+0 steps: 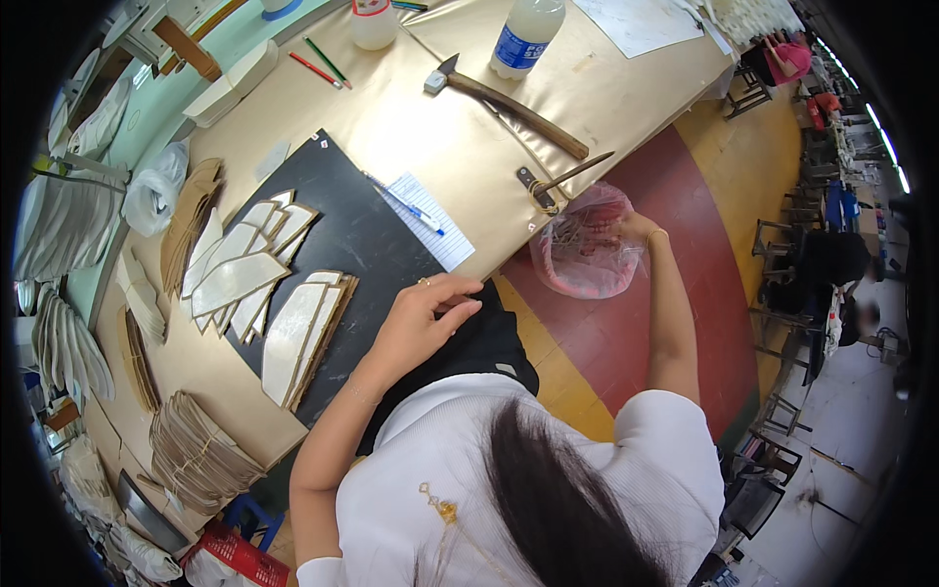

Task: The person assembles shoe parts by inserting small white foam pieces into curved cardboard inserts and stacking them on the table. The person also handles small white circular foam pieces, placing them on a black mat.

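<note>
My left hand point(428, 318) rests at the near edge of the work table, fingers stretched out with nothing in them. My right hand point(631, 230) reaches into a clear pinkish plastic bag point(577, 269) that hangs off the table's right edge. Its fingers are hidden by the film, so whether they hold anything is unclear. Beside the bag, a pointed stick point(577, 172) sticks out from a small dark metal plate point(534, 186) on the table. Left of my left hand, a black board point(377, 259) carries a pile of pale cut pieces point(240, 269) and a smaller stack of cut pieces point(298, 338).
A hammer point(518, 110), a bottle with a blue label point(526, 44) and two pencils point(321, 65) lie or stand farther back. A pen point(423, 217) rests on lined paper point(445, 249). Bundled brown pieces point(201, 450) sit at the left. Stools point(782, 416) line the right side.
</note>
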Demonstrator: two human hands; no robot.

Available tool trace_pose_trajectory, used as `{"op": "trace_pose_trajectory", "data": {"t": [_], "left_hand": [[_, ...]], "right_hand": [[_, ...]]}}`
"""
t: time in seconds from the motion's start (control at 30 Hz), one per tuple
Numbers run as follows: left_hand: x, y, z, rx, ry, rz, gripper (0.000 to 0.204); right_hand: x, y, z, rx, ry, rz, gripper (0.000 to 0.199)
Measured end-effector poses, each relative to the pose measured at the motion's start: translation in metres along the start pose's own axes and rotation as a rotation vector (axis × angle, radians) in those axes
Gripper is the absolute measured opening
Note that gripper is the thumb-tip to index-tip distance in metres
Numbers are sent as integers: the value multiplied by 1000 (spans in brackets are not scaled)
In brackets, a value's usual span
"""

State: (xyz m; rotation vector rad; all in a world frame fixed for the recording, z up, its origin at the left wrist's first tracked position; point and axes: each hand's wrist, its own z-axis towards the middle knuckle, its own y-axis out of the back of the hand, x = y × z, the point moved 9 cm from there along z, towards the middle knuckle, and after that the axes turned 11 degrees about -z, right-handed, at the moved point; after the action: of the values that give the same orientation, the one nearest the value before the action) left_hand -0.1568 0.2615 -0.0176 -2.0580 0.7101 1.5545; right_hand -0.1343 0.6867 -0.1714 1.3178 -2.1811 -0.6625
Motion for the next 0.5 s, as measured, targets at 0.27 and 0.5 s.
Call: {"op": "trace_pose_trajectory", "data": {"t": [0.27, 0.5], "left_hand": [[-6, 0, -23, -67, 69, 46, 21], [14, 26, -72, -332, 324, -252, 22]], "right_hand": [[-177, -49, 71, -767, -459, 447, 39], [-194, -103, 104, -934, -496, 588, 35]]}}
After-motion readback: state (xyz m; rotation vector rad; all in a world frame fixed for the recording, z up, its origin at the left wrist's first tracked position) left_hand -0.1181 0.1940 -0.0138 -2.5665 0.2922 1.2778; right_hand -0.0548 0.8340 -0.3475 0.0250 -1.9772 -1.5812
